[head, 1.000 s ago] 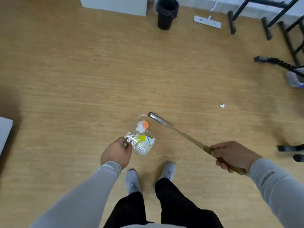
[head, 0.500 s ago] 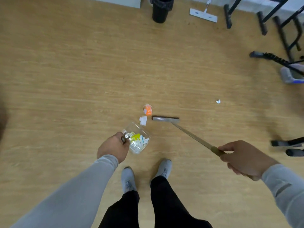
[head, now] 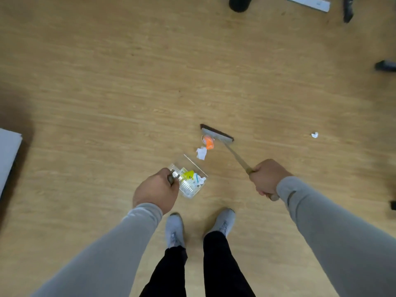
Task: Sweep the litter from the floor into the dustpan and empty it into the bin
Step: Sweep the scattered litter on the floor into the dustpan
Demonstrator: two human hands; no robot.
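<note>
My left hand (head: pixel 156 190) grips the handle of a clear plastic dustpan (head: pixel 190 179) resting on the wooden floor, with yellow and white scraps inside it. My right hand (head: pixel 266 177) holds the broom handle; the broom head (head: pixel 216 133) sits on the floor just beyond an orange piece of litter (head: pixel 209 142). A crumpled white paper (head: pixel 201 153) lies between the orange piece and the dustpan's mouth. Another small white scrap (head: pixel 314 135) lies alone far to the right. The black bin (head: pixel 239 3) stands at the top edge, partly cut off.
A flat white mop head (head: pixel 308 2) lies near the bin. Dark furniture legs (head: pixel 348 9) and a black foot (head: pixel 384 65) stand at the right. A white panel (head: pixel 7 155) juts in at the left edge. My grey shoes (head: pixel 174 230) are just behind the dustpan.
The broom head has swung round behind the orange and white litter and now presses against the orange piece. The view has tilted downward; the bin is now at the frame's top edge.
</note>
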